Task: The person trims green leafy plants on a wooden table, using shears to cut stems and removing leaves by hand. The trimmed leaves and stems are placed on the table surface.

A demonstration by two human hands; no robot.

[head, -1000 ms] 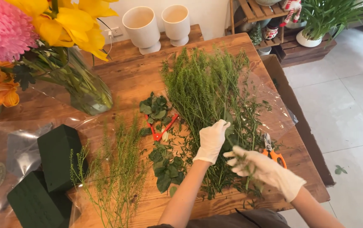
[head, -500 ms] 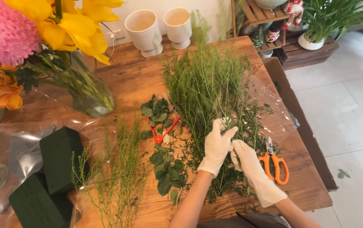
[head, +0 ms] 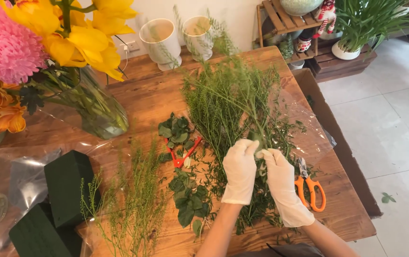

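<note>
Your two white-gloved hands meet over a wooden table [head: 157, 100], both closed around the stems of a bunch of feathery green sprigs [head: 228, 100]. Your left hand [head: 240, 172] wraps the stems from the left, fingers curled shut on them; your right hand [head: 282, 183] pinches the same stems from the right, its fingertips touching the left glove. The grip falls at the bunch's lower part, with the cut ends hidden under your palms. The bunch runs lengthwise away from you, its tips fanning out and rising toward two white pots [head: 159, 40] at the table's far edge. Orange-handled scissors [head: 310, 188] lie just right of your right wrist; red-handled snips [head: 181, 156] lie left of your left hand among dark leafy cuttings [head: 188, 200]. Green foam blocks [head: 66, 188] sit at the near left, below a glass vase [head: 97, 112] of yellow and pink flowers.
</note>
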